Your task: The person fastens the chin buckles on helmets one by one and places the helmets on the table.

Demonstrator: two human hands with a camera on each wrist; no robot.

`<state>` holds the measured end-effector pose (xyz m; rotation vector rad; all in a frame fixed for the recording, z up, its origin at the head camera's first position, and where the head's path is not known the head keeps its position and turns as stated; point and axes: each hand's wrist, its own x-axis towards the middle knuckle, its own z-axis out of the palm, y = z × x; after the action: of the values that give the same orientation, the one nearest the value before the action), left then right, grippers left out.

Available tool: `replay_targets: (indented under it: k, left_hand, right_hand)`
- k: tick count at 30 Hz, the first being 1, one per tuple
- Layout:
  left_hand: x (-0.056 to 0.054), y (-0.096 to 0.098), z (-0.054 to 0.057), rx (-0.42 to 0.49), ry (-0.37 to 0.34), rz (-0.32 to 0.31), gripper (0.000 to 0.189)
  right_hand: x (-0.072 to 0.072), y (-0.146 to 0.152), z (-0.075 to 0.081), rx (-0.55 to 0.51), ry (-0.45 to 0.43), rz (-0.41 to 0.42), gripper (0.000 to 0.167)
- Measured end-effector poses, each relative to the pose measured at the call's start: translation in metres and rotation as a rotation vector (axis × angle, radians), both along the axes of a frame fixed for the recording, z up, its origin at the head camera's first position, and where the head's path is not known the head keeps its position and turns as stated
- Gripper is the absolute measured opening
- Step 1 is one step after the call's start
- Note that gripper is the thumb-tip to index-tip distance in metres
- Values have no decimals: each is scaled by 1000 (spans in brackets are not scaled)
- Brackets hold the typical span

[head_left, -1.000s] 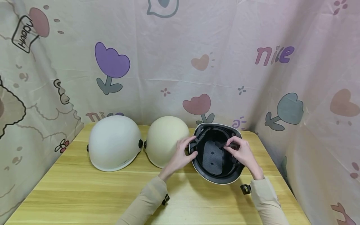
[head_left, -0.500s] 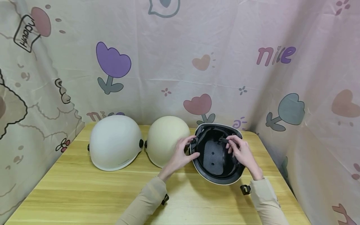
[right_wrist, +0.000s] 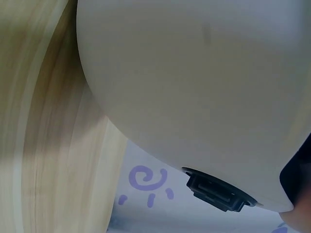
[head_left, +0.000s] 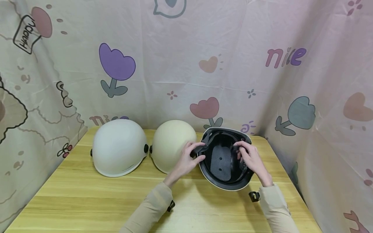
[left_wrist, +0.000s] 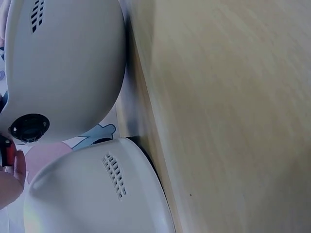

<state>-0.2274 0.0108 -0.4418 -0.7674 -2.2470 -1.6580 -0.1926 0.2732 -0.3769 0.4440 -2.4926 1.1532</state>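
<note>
An upturned helmet [head_left: 220,186] lies on the table with its black padded inside facing up. At its left rim my left hand [head_left: 187,160] pinches the black chin strap [head_left: 200,149]. In the left wrist view, a red-and-black buckle [left_wrist: 8,151] shows at the fingers of that hand [left_wrist: 12,182]. My right hand [head_left: 250,158] reaches over the right rim, with thumb and fingers pinching a dark strap end inside the shell; the fingers mostly hide it. The right wrist view is filled by the pale outer shell [right_wrist: 194,97], with only a sliver of hand at its edge.
Left of the upturned helmet a cream helmet [head_left: 172,145] stands dome up, partly behind my left hand. Beyond it is a white helmet [head_left: 119,149]. All stand on a wooden table [head_left: 87,200], near its back edge. A printed curtain [head_left: 172,48] hangs behind.
My left fingers have closed on the strap at the left rim and lifted it a little over the rim. My right hand has shifted slightly, and the strap end that showed at its fingertips is now mostly hidden.
</note>
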Motion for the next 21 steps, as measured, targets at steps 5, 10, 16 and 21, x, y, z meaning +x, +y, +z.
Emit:
replay_targets:
  k: [5, 10, 16, 21]
  left_hand:
    - [-1, 1, 0, 20, 31, 23, 38]
    - [-2, 1, 0, 30, 48, 31, 37]
    - [-3, 1, -1, 57, 90, 35, 38]
    - [-3, 1, -1, 61, 130, 28, 43]
  right_hand:
    - [-6, 7, -9, -23, -11, -21, 26]
    - [-19, 24, -29, -58, -16, 64, 23]
    - [-19, 26, -31, 6, 35, 81, 10]
    - [-18, 21, -31, 60, 35, 25, 10]
